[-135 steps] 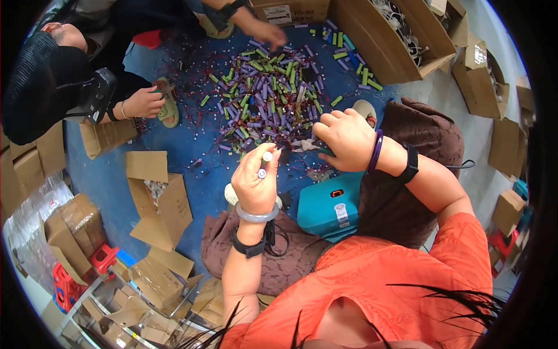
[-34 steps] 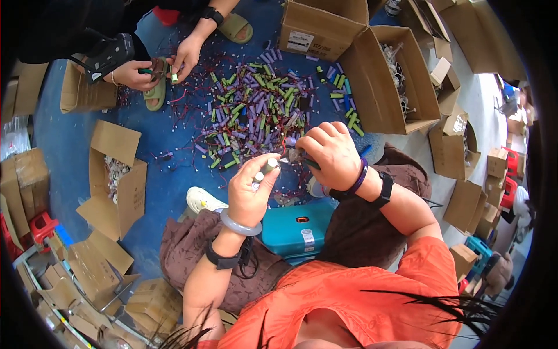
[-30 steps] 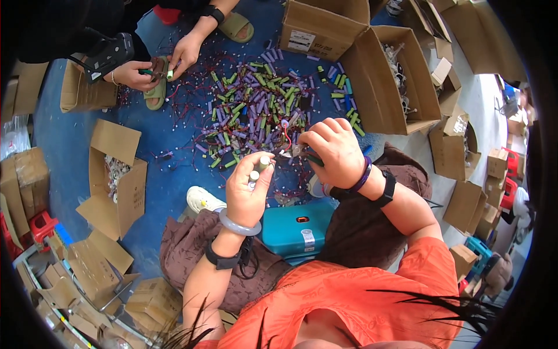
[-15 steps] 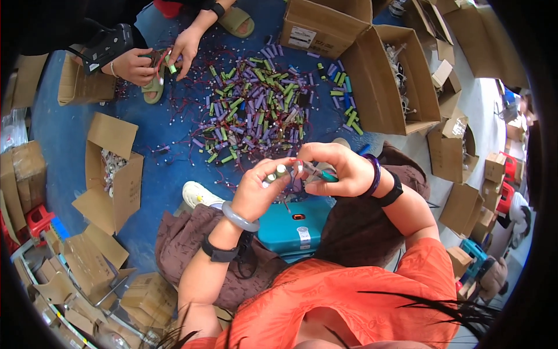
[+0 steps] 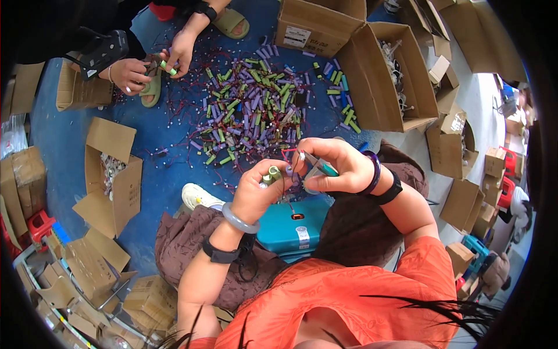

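My left hand (image 5: 257,185) is closed around several small cylindrical battery cells (image 5: 274,171), one of them green, held above a teal case (image 5: 286,230) between my knees. A purple cell (image 5: 289,170) shows at its fingertips. My right hand (image 5: 342,167) grips small cutting pliers (image 5: 328,169) with teal handles; the jaws point toward the left hand. A thin red wire (image 5: 286,152) with a small white connector (image 5: 301,156) runs between the two hands, with the connector by my right fingertips. Whether the jaws touch a wire is too small to tell.
A wide pile of green and purple cells (image 5: 256,107) with red wires covers the blue floor ahead. Open cardboard boxes (image 5: 383,87) stand to the right, another box (image 5: 113,174) to the left. At the far left a co-worker's hands (image 5: 177,55) hold a green cell.
My right hand and the pliers have shifted slightly, and the red wire with its connector now shows more clearly between my hands. The co-worker's hands have also moved a little.
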`<state>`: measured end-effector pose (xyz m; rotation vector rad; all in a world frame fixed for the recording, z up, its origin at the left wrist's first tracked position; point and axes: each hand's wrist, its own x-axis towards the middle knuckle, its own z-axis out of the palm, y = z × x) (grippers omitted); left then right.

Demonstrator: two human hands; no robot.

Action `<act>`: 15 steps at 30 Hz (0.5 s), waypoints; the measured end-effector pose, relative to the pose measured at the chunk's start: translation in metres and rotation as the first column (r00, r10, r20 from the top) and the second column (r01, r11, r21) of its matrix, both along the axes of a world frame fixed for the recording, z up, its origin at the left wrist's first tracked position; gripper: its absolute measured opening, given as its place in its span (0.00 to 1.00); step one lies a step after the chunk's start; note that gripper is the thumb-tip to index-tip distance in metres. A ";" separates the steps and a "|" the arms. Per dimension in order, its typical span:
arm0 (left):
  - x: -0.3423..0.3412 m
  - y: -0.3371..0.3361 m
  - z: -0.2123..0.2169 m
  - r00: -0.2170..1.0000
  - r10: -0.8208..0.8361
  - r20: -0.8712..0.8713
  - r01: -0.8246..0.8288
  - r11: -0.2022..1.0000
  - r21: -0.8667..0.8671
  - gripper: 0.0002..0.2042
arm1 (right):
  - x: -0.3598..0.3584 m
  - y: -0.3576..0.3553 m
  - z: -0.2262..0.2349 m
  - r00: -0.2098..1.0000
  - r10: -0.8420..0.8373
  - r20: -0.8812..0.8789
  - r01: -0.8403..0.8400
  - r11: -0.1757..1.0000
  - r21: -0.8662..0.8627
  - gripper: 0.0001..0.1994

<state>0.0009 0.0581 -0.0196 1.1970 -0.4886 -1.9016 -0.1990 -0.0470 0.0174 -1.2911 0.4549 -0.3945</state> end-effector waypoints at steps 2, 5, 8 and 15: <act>0.004 0.000 -0.004 0.954 -0.006 0.301 0.069 0.978 -0.199 0.09 | -0.002 -0.009 0.008 0.994 0.103 -0.043 -0.109 0.976 -0.186 0.14; 0.006 -0.002 -0.003 0.804 0.200 0.561 0.133 0.858 -0.497 0.09 | -0.008 -0.017 0.009 0.982 0.130 -0.135 -0.169 0.927 -0.335 0.17; 0.008 0.001 -0.009 0.837 0.207 0.506 0.109 0.844 -0.525 0.09 | -0.016 -0.026 0.014 0.899 0.186 -0.396 -0.351 0.847 -0.399 0.21; 0.007 0.001 -0.002 0.811 0.249 0.529 0.075 0.854 -0.515 0.15 | -0.014 -0.015 -0.014 0.664 -0.336 -0.668 -0.470 0.509 -0.722 0.16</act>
